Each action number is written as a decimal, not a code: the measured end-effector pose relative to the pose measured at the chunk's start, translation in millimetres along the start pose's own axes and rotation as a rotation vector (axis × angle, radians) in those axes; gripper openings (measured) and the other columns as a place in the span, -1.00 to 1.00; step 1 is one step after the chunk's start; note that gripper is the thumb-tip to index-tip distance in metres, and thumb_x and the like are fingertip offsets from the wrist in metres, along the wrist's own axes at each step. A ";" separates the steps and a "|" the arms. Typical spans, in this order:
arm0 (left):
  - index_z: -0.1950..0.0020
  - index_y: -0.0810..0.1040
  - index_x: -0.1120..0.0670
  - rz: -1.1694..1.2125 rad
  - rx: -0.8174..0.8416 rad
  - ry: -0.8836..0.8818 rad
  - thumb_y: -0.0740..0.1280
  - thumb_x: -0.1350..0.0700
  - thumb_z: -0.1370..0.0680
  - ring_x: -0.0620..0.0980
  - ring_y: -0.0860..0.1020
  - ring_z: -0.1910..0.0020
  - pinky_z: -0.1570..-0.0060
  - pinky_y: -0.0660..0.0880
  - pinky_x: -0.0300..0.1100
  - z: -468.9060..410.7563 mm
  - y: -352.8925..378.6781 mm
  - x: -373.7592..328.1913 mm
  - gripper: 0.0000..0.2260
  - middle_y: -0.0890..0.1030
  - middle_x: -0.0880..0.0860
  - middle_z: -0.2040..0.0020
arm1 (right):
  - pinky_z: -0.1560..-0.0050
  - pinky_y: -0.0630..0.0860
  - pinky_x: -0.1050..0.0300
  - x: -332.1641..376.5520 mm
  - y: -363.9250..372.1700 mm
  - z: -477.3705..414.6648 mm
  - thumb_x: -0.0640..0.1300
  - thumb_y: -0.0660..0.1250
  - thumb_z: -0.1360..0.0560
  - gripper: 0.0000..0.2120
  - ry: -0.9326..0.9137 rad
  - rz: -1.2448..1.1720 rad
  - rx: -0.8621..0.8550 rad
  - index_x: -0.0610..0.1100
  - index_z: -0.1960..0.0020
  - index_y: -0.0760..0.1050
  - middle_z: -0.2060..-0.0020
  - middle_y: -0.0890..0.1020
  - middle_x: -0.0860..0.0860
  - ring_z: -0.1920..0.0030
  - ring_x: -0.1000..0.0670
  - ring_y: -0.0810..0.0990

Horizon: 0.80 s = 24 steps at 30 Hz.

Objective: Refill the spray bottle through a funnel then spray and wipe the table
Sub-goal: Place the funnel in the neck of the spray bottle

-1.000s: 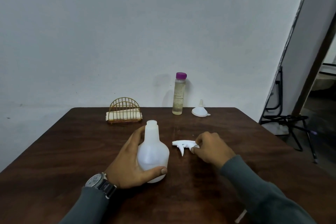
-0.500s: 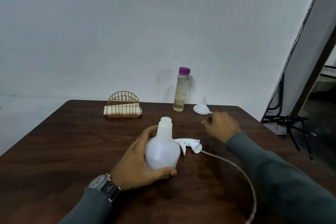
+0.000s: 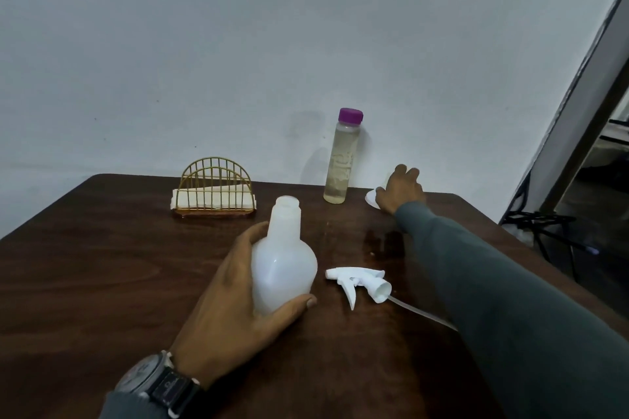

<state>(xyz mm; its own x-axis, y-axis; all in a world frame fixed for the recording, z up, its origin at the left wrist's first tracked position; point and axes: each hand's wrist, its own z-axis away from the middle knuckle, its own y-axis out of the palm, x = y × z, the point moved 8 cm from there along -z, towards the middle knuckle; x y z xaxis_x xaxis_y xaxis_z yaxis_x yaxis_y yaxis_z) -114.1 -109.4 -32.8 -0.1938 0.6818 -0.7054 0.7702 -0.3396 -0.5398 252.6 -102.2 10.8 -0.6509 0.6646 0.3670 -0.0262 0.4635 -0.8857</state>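
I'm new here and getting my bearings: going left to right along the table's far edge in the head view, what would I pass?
Gold wire napkin holder → clear bottle with purple cap → white funnel, beneath the right hand.

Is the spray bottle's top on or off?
Off: the spray bottle has a bare open neck, and the trigger head lies on the table beside it.

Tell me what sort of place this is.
Probably a plain room in a home or small eatery: a dark wooden table against a bare white wall, a wire napkin holder on it, and a doorway at the right.
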 end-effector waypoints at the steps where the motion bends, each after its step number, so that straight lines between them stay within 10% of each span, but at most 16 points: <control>1: -0.49 -0.02 -0.35 0.002 -0.010 -0.004 0.50 -0.42 -0.24 -0.22 0.41 -0.30 -0.28 0.47 -0.19 -2.9 0.0 2.3 -0.01 0.30 -0.40 -0.36 | -0.16 0.46 -0.15 0.1 3.4 -6.5 -0.13 0.34 -0.58 -0.48 0.012 -0.007 -0.012 -0.31 -0.41 0.23 -0.34 0.32 -0.28 -0.26 -0.42 0.48; 9: -0.46 -0.39 -0.38 -0.010 -0.045 -0.020 0.54 -0.35 -0.26 -0.30 0.36 -0.30 -0.24 0.28 -0.34 -10.3 1.3 9.6 0.18 0.18 -0.60 -0.28 | -0.29 0.43 -0.09 3.2 31.7 -39.0 -0.16 0.29 -0.61 -0.54 -0.005 0.032 0.067 -0.23 -0.47 0.33 -0.39 0.39 -0.27 -0.37 -0.35 0.43; 24: -0.58 -0.25 -0.13 0.000 -0.024 -0.072 0.60 -0.24 -0.30 -0.25 0.36 -0.25 -0.21 0.28 -0.36 -8.5 -2.6 -1.3 0.20 0.32 -0.34 -0.32 | -0.26 0.53 -0.03 15.5 -48.3 8.1 -0.11 0.51 -0.51 -0.65 -0.167 -0.255 -0.045 -0.22 -0.25 0.63 -0.27 0.61 -0.21 -0.22 -0.24 0.61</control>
<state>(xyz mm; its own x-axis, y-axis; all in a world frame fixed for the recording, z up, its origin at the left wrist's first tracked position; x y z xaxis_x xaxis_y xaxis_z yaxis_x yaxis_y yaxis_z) -110.7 -103.9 -26.6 -0.2367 0.6332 -0.7369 0.7841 -0.3234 -0.5297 237.7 -119.1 57.0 -0.7434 0.4198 0.5207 -0.1735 0.6308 -0.7563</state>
